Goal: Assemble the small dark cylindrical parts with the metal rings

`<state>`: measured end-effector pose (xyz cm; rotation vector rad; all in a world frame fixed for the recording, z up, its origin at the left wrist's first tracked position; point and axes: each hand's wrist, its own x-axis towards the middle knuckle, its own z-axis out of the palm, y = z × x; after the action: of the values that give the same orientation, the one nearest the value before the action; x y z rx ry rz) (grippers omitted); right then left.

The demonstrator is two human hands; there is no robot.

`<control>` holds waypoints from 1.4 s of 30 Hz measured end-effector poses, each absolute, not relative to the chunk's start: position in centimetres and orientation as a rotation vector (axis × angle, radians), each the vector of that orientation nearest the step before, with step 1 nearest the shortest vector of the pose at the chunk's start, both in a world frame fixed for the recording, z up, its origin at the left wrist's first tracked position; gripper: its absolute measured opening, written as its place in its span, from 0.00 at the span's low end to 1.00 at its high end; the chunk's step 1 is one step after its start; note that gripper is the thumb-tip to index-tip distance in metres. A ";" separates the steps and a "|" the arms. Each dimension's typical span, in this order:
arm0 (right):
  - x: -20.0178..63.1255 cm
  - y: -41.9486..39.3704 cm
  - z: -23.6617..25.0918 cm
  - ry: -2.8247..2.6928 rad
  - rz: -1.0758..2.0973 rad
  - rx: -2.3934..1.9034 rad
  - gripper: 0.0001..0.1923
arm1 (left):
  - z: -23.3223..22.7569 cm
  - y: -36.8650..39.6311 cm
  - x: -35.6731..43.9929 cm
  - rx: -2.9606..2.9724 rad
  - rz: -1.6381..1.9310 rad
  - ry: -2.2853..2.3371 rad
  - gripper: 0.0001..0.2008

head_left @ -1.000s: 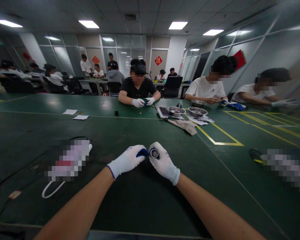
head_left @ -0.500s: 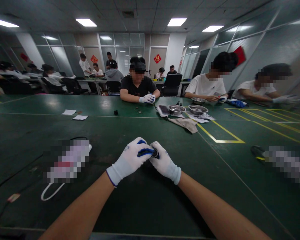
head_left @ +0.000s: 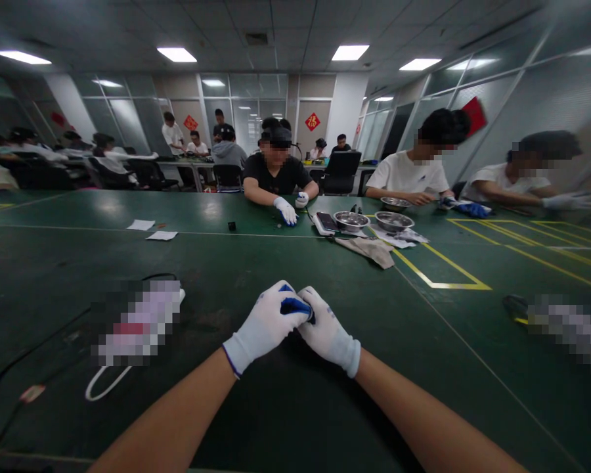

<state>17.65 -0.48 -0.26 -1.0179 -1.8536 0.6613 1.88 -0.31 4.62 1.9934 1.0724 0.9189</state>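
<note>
My left hand [head_left: 270,318], in a white knit glove with blue coated fingers, is closed with its thumb and fingers pinched together. Against it is my right hand [head_left: 324,328], gloved alike, its fingers curled inward. Between the fingertips they grip a small dark round part [head_left: 312,318], mostly covered by the gloves. Only a sliver of it shows, so its exact kind is unclear. Both hands are held over the near middle of the green table [head_left: 256,420].
A blurred-out white block with a cord loop [head_left: 107,384] lies left, a similar block [head_left: 571,322] far right. Ahead are steel bowls [head_left: 394,222], a phone [head_left: 327,222], a beige cloth [head_left: 372,251], white papers [head_left: 161,235] and a small black cube [head_left: 232,226]. Co-workers sit opposite.
My hands have turned and closed in, so the dark part's round end, visible before, is now mostly covered. The co-worker opposite has parted their hands and reaches one onto the table.
</note>
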 end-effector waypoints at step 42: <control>19.4 0.9 -0.5 -1.549 0.484 -1.248 0.11 | 2.7 0.6 0.3 2.463 0.351 1.206 0.18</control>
<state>19.43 0.88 -0.51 -1.2477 -1.5492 0.4840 0.30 0.59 2.74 2.4631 1.2061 0.3512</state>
